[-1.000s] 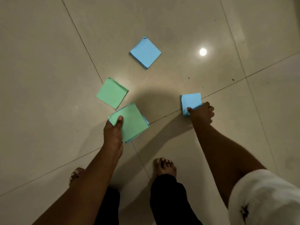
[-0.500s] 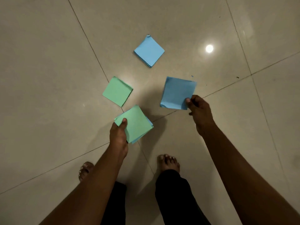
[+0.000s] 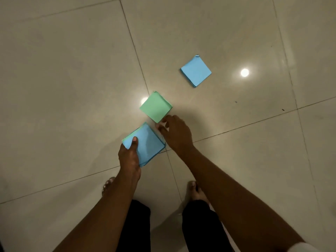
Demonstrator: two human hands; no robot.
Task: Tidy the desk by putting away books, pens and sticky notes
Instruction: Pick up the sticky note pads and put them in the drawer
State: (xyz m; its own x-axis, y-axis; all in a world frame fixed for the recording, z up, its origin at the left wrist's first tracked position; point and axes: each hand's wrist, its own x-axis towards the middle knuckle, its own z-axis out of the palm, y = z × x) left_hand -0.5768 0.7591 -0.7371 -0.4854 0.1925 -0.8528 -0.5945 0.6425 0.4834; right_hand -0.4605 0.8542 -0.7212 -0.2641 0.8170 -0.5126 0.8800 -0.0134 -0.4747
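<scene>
My left hand (image 3: 129, 154) grips a stack of sticky notes (image 3: 148, 142) with a blue pad on top and green edges below, thumb pressed on its top. My right hand (image 3: 175, 132) hovers just right of that stack, fingers loosely curled and holding nothing, its fingertips near the lower corner of a green sticky pad (image 3: 156, 106) lying on the floor. A second blue sticky pad (image 3: 196, 70) lies farther off to the upper right, apart from both hands.
Glossy beige floor tiles (image 3: 72, 79) with dark grout lines fill the view, with a bright light reflection (image 3: 244, 72) beside the far blue pad. My bare feet (image 3: 195, 190) and black trouser legs stand at the bottom.
The blue pad my right hand held now lies on top of the stack in my left hand. My right hand has let go and moved left toward the green pad.
</scene>
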